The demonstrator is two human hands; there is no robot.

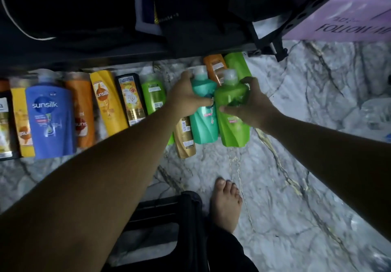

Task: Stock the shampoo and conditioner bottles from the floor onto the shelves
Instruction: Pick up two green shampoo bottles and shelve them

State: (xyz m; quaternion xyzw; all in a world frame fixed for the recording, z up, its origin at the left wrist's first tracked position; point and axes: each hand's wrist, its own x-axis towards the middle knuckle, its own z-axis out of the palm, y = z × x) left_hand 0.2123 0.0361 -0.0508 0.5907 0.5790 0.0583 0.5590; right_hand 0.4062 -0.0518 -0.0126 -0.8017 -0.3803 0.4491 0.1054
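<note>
The left hand [186, 96] grips the teal bottle [204, 123] high up, fingers curled round its shoulder just under the pale cap and thumb across the front. The right hand [251, 104] holds the bright green bottle [232, 127] the same way, fingers wrapped over the shoulder, thumb pressed to the front. The two bottles are upright and touch side to side, out on the marble floor [296, 166] a little in front of the dark shelf unit [84, 55]. From here I cannot tell whether their bases rest on the floor or hang just above it. Both are capped and opaque, so their contents do not show.

A gold bottle [185, 138] sits just left of the teal one, partly behind the left forearm. Behind the pair, near the foot of the shelf unit, are an orange bottle [214, 66] and a tall green bottle [237, 63].

Along the floor under the unit's front edge a row runs leftward: a small green bottle [153, 95], a black bottle [130, 98], a yellow Sunsilk bottle [108, 102], a second orange bottle [83, 110] and a big blue Sunsilk bottle [49, 119], all closed.

The lowest shelf holds only dark shapes I cannot make out. A lilac box [349, 17] stands by the unit's right end. Nearer me, a bare foot [226, 204] rests on the floor beside a black stool [158, 218]
</note>
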